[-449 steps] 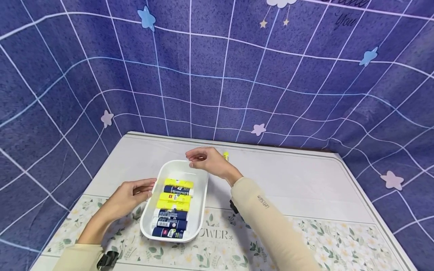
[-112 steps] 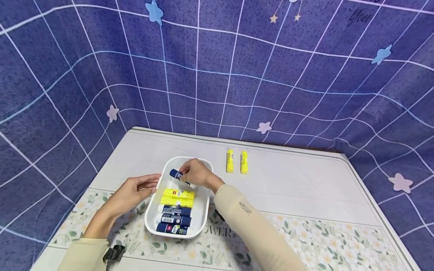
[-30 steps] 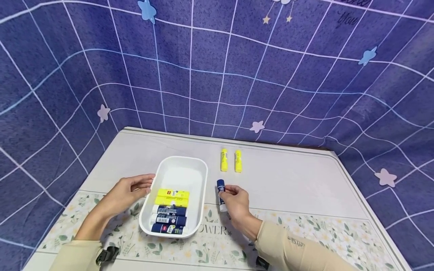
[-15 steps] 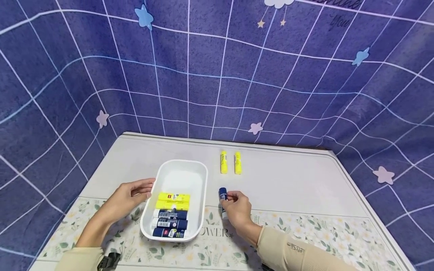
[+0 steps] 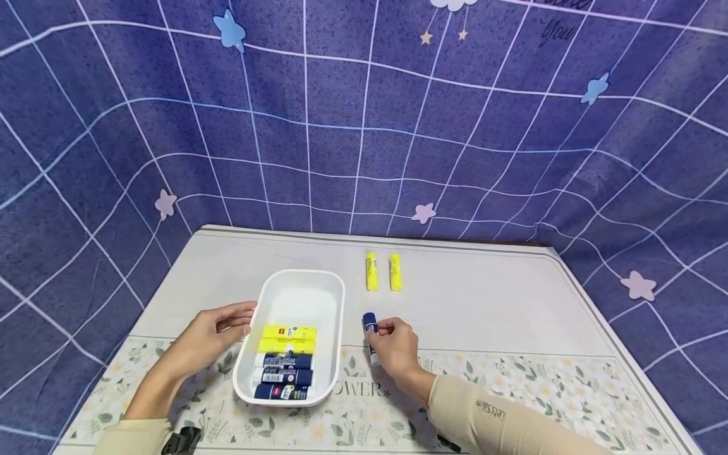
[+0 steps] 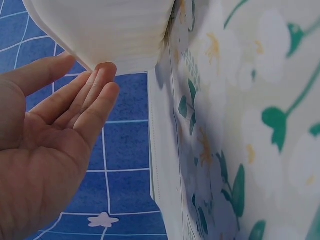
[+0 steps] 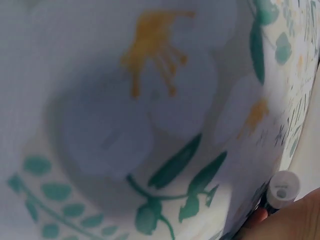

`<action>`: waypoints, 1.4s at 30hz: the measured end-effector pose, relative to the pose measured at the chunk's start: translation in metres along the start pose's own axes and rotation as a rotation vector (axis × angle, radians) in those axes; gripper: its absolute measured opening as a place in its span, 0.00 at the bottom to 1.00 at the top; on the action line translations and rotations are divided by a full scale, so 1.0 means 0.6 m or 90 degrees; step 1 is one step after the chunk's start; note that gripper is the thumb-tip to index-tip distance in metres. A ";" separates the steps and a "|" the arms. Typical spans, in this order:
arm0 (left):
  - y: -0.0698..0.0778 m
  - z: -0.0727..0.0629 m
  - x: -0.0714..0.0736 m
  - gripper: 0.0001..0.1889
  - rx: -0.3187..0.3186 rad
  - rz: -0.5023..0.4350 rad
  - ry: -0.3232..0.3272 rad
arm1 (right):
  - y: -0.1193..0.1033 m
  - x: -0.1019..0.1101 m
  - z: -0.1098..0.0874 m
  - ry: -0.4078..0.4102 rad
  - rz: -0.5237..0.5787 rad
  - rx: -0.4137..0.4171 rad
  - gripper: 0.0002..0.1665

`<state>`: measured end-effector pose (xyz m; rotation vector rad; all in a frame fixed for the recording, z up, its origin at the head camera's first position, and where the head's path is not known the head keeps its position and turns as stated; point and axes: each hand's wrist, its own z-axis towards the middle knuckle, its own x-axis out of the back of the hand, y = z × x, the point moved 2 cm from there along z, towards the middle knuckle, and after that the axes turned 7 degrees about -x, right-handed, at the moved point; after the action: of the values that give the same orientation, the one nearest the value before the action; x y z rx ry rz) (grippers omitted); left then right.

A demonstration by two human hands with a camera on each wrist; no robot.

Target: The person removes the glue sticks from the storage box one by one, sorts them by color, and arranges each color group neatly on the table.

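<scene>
Between the thumb and fingers of my right hand is a navy glue stick, close over the table right of the tray, navy end pointing away. Its white end shows in the right wrist view beside my thumb. My left hand rests at the white tray's left side; in the left wrist view its extended fingertips meet the tray's edge. Inside the tray lie two yellow glue sticks and three navy-and-white ones, stacked in a row toward the near end.
Two yellow glue sticks lie side by side on the white table, beyond my right hand. A floral band runs across the table's near part. A blue grid-patterned curtain hangs behind the table's far edge.
Since 15 seconds ago, a second yellow glue stick has come to lie on the table, and my right hand has carried a navy one from the tray to its right. Left hand stays at the tray.
</scene>
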<state>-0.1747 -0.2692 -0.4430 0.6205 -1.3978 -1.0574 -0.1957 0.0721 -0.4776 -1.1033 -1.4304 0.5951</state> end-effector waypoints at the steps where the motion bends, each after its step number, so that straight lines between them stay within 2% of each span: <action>1: 0.000 0.000 0.000 0.27 0.000 0.001 0.000 | 0.000 0.000 0.000 0.000 0.000 0.000 0.13; 8: 0.002 0.001 0.000 0.27 0.005 0.013 0.002 | -0.005 0.012 0.006 -0.008 0.008 -0.016 0.14; 12: 0.002 0.000 0.001 0.27 0.008 0.019 0.002 | -0.019 0.030 0.024 -0.025 0.050 -0.030 0.18; 14: 0.003 0.000 0.002 0.27 0.010 0.023 0.004 | -0.034 0.040 0.038 -0.043 0.081 -0.016 0.20; 20: 0.004 0.001 0.002 0.27 0.015 0.011 0.001 | -0.092 0.056 0.070 -0.150 0.164 0.067 0.19; 26: 0.003 0.001 -0.001 0.27 0.020 0.015 0.008 | -0.153 0.038 0.076 -0.303 0.226 0.136 0.17; 30: 0.003 0.001 -0.001 0.27 0.018 0.014 0.009 | -0.179 0.020 0.075 -0.382 0.213 0.164 0.19; 35: 0.003 -0.001 -0.001 0.26 0.015 0.022 0.010 | -0.195 -0.004 0.072 -0.444 0.163 0.201 0.19; 42: 0.003 -0.002 0.000 0.26 0.018 0.016 0.012 | -0.207 -0.038 0.071 -0.516 0.176 0.202 0.20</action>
<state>-0.1733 -0.2685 -0.4416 0.6306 -1.4023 -1.0108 -0.2741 0.0095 -0.3898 -0.8330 -1.7739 1.5356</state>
